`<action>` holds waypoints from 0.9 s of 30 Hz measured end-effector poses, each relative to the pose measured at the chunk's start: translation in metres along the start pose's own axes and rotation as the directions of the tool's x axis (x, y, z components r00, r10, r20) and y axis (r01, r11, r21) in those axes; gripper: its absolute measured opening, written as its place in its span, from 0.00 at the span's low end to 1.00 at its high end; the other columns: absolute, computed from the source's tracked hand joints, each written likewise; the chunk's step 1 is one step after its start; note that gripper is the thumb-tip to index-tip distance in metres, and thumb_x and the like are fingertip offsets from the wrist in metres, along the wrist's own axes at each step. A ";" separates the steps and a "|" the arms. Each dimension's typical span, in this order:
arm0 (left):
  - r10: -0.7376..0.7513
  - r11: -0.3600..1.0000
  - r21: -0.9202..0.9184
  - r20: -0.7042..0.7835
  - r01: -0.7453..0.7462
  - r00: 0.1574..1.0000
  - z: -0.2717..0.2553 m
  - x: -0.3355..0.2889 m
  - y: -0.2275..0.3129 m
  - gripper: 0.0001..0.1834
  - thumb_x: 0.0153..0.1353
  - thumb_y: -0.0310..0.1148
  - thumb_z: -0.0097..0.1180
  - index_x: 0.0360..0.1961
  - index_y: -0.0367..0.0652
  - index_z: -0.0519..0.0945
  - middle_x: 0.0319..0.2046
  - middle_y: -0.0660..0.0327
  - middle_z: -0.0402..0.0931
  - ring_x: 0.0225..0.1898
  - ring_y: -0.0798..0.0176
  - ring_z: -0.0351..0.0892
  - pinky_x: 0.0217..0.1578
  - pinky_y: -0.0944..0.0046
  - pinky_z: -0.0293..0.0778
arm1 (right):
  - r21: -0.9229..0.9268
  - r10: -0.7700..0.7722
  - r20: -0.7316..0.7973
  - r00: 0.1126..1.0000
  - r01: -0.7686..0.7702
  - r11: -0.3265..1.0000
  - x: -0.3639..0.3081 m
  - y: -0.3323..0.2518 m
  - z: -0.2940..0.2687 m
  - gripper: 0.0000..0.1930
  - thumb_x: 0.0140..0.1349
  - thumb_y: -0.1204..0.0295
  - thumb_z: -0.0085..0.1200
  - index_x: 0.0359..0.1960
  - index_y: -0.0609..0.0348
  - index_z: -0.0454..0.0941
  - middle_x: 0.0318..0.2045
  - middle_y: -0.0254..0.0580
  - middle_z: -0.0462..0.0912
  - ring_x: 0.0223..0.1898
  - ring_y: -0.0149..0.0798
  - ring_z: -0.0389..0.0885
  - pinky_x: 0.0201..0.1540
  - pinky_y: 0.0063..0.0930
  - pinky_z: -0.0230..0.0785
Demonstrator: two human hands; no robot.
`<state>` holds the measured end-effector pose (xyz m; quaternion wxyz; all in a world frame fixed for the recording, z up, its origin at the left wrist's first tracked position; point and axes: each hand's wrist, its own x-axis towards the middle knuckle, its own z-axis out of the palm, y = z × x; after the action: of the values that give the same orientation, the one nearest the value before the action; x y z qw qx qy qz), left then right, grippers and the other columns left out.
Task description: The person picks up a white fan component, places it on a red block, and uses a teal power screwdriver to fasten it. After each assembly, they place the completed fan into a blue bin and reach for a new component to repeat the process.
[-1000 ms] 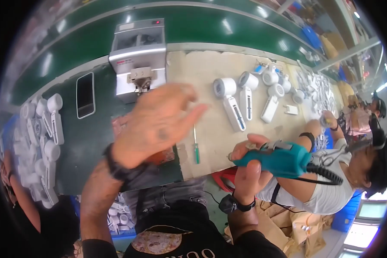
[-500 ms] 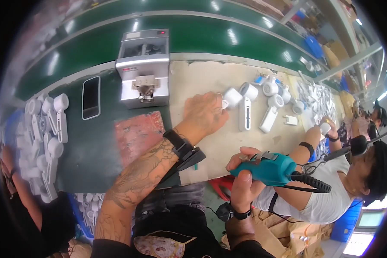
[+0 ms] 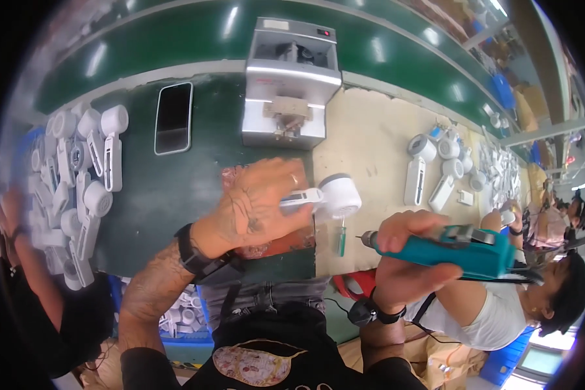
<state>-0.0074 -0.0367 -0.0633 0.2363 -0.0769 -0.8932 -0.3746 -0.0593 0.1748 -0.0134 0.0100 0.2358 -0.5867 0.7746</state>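
My left hand (image 3: 257, 205) is closed round the handle of a white handheld fan (image 3: 340, 196), its round head pointing right. Hand and fan are over a worn red mat (image 3: 266, 251). In my right hand (image 3: 393, 279) is a teal electric screwdriver (image 3: 435, 255), held sideways with its bit end toward the left. That bit end is apart from the fan. Below the fan head, a small screwdriver with a green handle (image 3: 342, 240) lies on the bench.
Behind the mat stands a silver screw feeder (image 3: 285, 91), with a phone (image 3: 174, 120) to its left. White fans (image 3: 78, 195) are heaped at the left edge; several more fans (image 3: 416, 179) and parts lie at the right. A co-worker in white (image 3: 474, 318) works close on my right.
My left hand has drawn a fan leftward from the right part of the bench to over the red mat. The electric screwdriver now lies more level. The whole view has shifted.
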 end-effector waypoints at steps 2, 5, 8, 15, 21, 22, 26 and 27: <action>-0.158 0.986 0.080 0.218 0.144 0.963 -0.014 -0.001 -0.010 0.14 0.51 0.34 0.66 0.39 0.40 0.82 0.32 0.58 0.76 0.36 0.54 0.73 0.40 0.56 0.70 | 0.194 -0.041 0.046 0.998 0.031 0.980 0.022 -0.008 0.018 0.38 0.57 0.27 0.43 0.36 0.56 0.70 0.17 0.33 0.66 0.18 0.31 0.65 0.20 0.25 0.58; -0.059 0.996 0.073 0.038 0.056 0.998 -0.015 -0.012 -0.023 0.18 0.54 0.40 0.64 0.41 0.40 0.80 0.36 0.58 0.75 0.40 0.54 0.73 0.44 0.55 0.70 | 0.219 -0.083 0.073 0.994 0.066 0.974 0.054 0.003 0.058 0.38 0.57 0.27 0.43 0.38 0.57 0.72 0.17 0.33 0.67 0.18 0.31 0.64 0.21 0.26 0.58; -0.004 0.994 0.105 0.058 -0.002 0.998 -0.016 -0.021 -0.021 0.21 0.55 0.42 0.63 0.46 0.40 0.79 0.40 0.58 0.74 0.42 0.54 0.72 0.46 0.55 0.69 | 0.093 -0.079 0.185 0.980 0.062 0.994 0.081 0.027 0.085 0.38 0.61 0.33 0.47 0.47 0.62 0.73 0.22 0.37 0.73 0.22 0.34 0.69 0.25 0.29 0.62; -0.040 0.996 0.076 0.036 0.037 0.999 -0.016 -0.026 -0.027 0.22 0.53 0.40 0.65 0.49 0.47 0.79 0.41 0.62 0.76 0.44 0.56 0.73 0.49 0.54 0.69 | -0.004 -0.113 0.280 0.953 0.119 0.993 0.100 0.077 0.127 0.32 0.66 0.41 0.50 0.40 0.66 0.70 0.21 0.41 0.74 0.22 0.35 0.73 0.26 0.29 0.67; -0.012 0.998 0.062 0.056 0.009 0.998 -0.012 -0.025 -0.031 0.25 0.54 0.41 0.62 0.51 0.40 0.76 0.44 0.57 0.74 0.47 0.53 0.71 0.50 0.52 0.68 | -0.025 -0.001 0.230 0.973 0.007 1.000 0.092 0.073 0.123 0.31 0.66 0.41 0.50 0.39 0.65 0.71 0.20 0.41 0.74 0.22 0.36 0.74 0.26 0.29 0.67; -0.040 0.997 0.070 0.078 0.034 0.996 -0.014 -0.024 -0.031 0.25 0.54 0.41 0.63 0.51 0.40 0.77 0.44 0.56 0.74 0.47 0.53 0.71 0.50 0.53 0.68 | -0.055 0.023 0.234 0.972 -0.011 0.998 0.088 0.068 0.122 0.32 0.66 0.40 0.49 0.40 0.64 0.71 0.20 0.41 0.74 0.22 0.36 0.73 0.25 0.29 0.66; -0.058 0.996 0.074 0.104 0.051 0.993 -0.014 -0.018 -0.030 0.25 0.53 0.41 0.63 0.51 0.40 0.77 0.44 0.57 0.74 0.47 0.53 0.71 0.50 0.53 0.68 | -0.067 0.054 0.237 0.970 -0.039 0.997 0.073 0.049 0.089 0.40 0.60 0.31 0.46 0.43 0.65 0.71 0.18 0.38 0.70 0.20 0.34 0.68 0.24 0.27 0.60; -0.048 0.997 0.057 0.118 0.042 0.992 -0.013 -0.018 -0.030 0.25 0.53 0.41 0.64 0.51 0.41 0.77 0.44 0.57 0.74 0.47 0.53 0.71 0.50 0.53 0.68 | -0.052 0.062 0.223 0.973 -0.052 0.997 0.070 0.046 0.084 0.41 0.59 0.31 0.47 0.44 0.66 0.71 0.18 0.38 0.69 0.20 0.34 0.67 0.24 0.27 0.60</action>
<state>0.0034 -0.0665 -0.0832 0.1761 -0.0724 -0.9172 -0.3501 -0.1049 0.0650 -0.0119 -0.0732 0.3043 -0.6081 0.7296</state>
